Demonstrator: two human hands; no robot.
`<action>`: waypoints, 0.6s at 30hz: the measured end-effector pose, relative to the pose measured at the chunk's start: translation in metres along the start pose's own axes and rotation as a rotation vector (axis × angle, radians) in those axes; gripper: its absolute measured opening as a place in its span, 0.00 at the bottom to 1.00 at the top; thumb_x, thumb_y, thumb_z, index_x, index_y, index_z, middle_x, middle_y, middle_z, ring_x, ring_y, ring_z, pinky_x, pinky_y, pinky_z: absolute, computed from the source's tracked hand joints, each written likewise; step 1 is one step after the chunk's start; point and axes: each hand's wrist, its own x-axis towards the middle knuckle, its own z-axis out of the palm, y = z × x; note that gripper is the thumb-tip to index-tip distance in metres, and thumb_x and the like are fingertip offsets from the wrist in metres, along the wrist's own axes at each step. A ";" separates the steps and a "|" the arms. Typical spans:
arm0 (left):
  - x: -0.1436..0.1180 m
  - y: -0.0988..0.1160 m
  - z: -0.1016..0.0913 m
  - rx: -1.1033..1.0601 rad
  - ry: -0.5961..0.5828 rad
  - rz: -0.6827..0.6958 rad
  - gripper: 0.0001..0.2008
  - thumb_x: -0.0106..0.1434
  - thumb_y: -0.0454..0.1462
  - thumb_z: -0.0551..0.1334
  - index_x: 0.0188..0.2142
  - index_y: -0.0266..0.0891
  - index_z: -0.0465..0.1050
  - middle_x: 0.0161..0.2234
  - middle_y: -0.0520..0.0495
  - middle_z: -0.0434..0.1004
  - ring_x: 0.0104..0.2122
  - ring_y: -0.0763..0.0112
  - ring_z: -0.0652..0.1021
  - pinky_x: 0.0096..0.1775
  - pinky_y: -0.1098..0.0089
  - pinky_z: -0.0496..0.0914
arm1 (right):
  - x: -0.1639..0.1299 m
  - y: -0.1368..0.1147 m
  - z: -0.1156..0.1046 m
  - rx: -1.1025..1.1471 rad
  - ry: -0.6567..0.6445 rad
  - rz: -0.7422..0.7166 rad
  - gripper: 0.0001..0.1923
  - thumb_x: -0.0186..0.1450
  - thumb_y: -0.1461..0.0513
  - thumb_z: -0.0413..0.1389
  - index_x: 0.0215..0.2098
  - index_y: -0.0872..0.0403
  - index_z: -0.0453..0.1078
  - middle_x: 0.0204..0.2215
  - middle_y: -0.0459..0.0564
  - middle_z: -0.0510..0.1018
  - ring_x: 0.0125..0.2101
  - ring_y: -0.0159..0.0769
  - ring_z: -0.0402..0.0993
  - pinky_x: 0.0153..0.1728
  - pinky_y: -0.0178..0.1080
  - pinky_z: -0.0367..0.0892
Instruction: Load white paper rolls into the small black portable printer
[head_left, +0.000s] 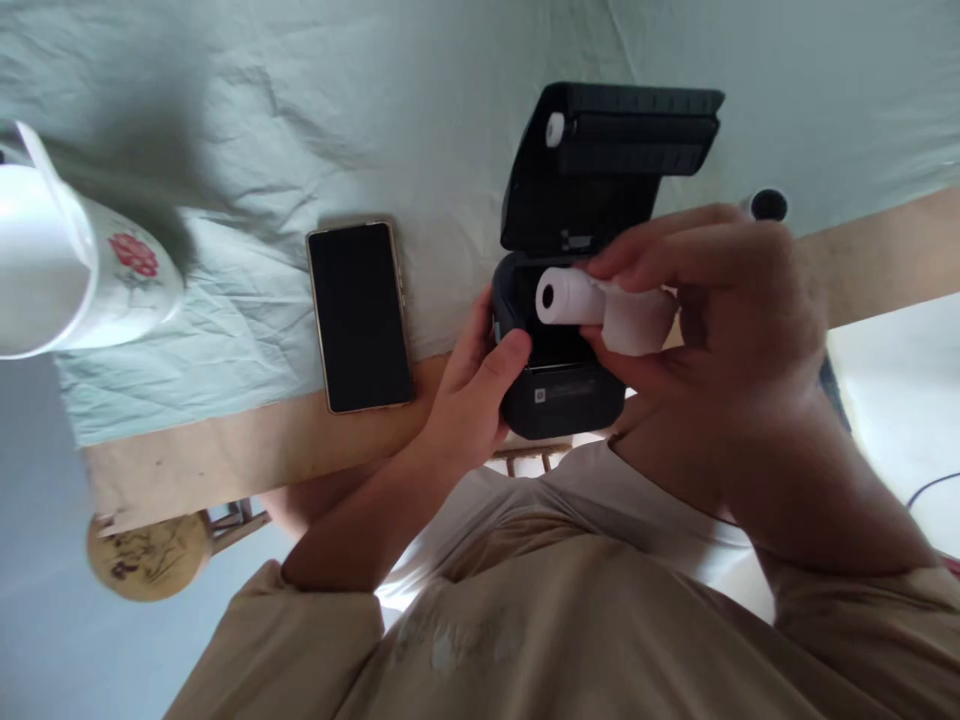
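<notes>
A small black label printer (pixel 562 405) is at the table's front edge, its hinged lid (pixel 581 190) raised away from me. My left hand (pixel 480 385) grips the printer's left side, thumb on the rim. Between the fingers of my right hand (pixel 720 300) is a white paper roll (pixel 574 297), held over the printer's open compartment. The dark core hole of the roll faces left, and a loose end of paper curls toward my palm. How deep the roll sits in the compartment I cannot tell.
A smartphone (pixel 360 318) with a dark screen lies left of the printer. Farther left stands a white pitcher (pixel 135 290) with a red flower. Behind my right hand is a small dark-ended cylinder (pixel 769 205). A pale green cloth (pixel 450 120) covers the wooden table (pixel 217 450); a stool (pixel 150 560) stands below.
</notes>
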 end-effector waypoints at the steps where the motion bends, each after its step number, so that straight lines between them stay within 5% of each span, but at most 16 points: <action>1: 0.000 0.000 0.000 0.000 -0.008 0.005 0.32 0.55 0.51 0.77 0.55 0.46 0.74 0.52 0.47 0.83 0.59 0.54 0.80 0.53 0.63 0.79 | -0.001 0.001 0.001 -0.024 -0.009 -0.027 0.13 0.64 0.69 0.60 0.44 0.49 0.67 0.43 0.44 0.81 0.45 0.27 0.81 0.45 0.34 0.79; 7: 0.003 -0.001 -0.001 -0.039 -0.044 0.004 0.31 0.54 0.50 0.78 0.53 0.46 0.73 0.51 0.48 0.83 0.53 0.59 0.83 0.50 0.66 0.80 | -0.005 0.002 -0.005 -0.163 -0.122 -0.058 0.09 0.64 0.72 0.58 0.36 0.52 0.69 0.49 0.48 0.81 0.52 0.38 0.81 0.48 0.42 0.78; 12: 0.001 0.001 -0.001 -0.062 -0.034 -0.045 0.32 0.52 0.52 0.77 0.53 0.47 0.72 0.47 0.49 0.84 0.50 0.59 0.84 0.45 0.65 0.81 | -0.009 -0.015 -0.010 -0.130 -0.020 -0.116 0.06 0.66 0.68 0.60 0.34 0.50 0.72 0.34 0.45 0.75 0.35 0.32 0.74 0.38 0.42 0.69; 16: -0.001 0.002 -0.006 0.007 -0.093 -0.001 0.33 0.49 0.47 0.80 0.52 0.47 0.72 0.45 0.51 0.83 0.50 0.61 0.83 0.47 0.68 0.79 | -0.010 -0.020 -0.009 -0.091 -0.180 -0.189 0.02 0.68 0.63 0.61 0.36 0.51 0.72 0.32 0.43 0.78 0.37 0.35 0.77 0.40 0.46 0.67; 18: -0.001 0.002 -0.009 0.101 -0.076 0.022 0.34 0.49 0.40 0.80 0.54 0.47 0.73 0.48 0.52 0.82 0.52 0.63 0.81 0.50 0.69 0.78 | -0.011 -0.015 -0.010 -0.048 -0.212 -0.197 0.08 0.67 0.55 0.63 0.37 0.50 0.72 0.31 0.43 0.79 0.37 0.35 0.79 0.40 0.46 0.67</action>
